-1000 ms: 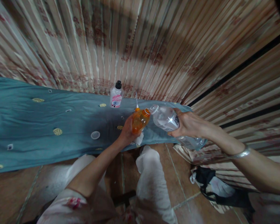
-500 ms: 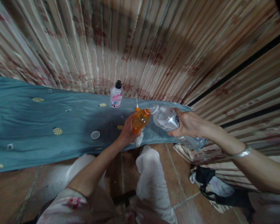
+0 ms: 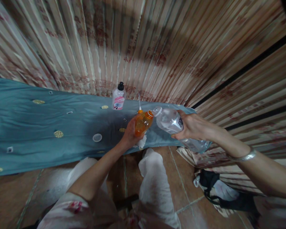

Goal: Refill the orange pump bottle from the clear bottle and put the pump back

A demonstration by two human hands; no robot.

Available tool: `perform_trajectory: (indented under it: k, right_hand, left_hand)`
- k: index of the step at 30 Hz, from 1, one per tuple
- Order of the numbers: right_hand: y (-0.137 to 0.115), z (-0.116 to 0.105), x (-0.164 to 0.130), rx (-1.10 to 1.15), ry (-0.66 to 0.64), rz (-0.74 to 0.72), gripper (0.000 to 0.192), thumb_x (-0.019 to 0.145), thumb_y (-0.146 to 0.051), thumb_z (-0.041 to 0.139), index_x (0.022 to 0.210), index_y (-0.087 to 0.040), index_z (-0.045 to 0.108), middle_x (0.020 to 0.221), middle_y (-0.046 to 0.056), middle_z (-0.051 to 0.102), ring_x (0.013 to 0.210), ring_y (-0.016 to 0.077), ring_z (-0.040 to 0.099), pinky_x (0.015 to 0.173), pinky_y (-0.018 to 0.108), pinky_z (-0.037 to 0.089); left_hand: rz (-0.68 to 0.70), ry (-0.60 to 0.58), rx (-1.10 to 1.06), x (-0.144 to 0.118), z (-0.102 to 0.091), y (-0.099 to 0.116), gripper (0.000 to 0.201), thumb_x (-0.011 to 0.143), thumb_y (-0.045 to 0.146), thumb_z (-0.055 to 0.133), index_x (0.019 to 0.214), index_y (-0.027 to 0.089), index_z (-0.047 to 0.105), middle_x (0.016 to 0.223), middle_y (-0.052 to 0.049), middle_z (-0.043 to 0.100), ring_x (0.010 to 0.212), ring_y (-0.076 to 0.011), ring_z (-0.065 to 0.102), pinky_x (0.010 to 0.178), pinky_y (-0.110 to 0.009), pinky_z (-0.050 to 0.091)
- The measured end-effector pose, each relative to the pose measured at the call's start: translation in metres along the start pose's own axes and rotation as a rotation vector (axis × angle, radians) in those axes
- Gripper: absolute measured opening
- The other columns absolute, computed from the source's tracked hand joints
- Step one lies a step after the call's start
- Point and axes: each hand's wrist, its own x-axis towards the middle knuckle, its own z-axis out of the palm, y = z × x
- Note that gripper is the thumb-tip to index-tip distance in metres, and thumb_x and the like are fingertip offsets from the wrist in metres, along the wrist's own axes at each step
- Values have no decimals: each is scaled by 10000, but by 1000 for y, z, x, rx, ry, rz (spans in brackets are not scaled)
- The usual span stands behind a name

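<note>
My left hand (image 3: 130, 135) is wrapped around the orange bottle (image 3: 143, 122), tilted just above the blue cloth (image 3: 38, 127) on the tabletop; my right hand (image 3: 193, 127) grips the clear bottle (image 3: 170, 122), tipped so its open neck meets the orange one's mouth; a white cap (image 3: 97, 137) and a pink-labelled bottle (image 3: 118, 97) sit on the cloth.

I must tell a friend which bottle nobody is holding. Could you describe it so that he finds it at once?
Look at the long blue-green cloth along the striped curtain. At its far edge, against the curtain, a small bottle stands upright and alone. Unlike the orange bottle and the clear bottle, it has a black cap and a pink label.
</note>
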Motion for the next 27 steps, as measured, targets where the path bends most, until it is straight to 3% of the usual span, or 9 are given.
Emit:
perform_trajectory:
  k: [27]
  right_hand:
    - [-2, 0, 0, -5, -11, 22, 793, 714, -594, 761, 1293, -81, 585, 609, -17, 590, 616, 259, 661, 542, 300, 373]
  left_hand:
    - [4, 7, -28, 1, 1, -1, 764, 805, 225, 715, 1487, 149, 381, 1457, -195, 605, 1371, -322, 606, 1178, -530, 507]
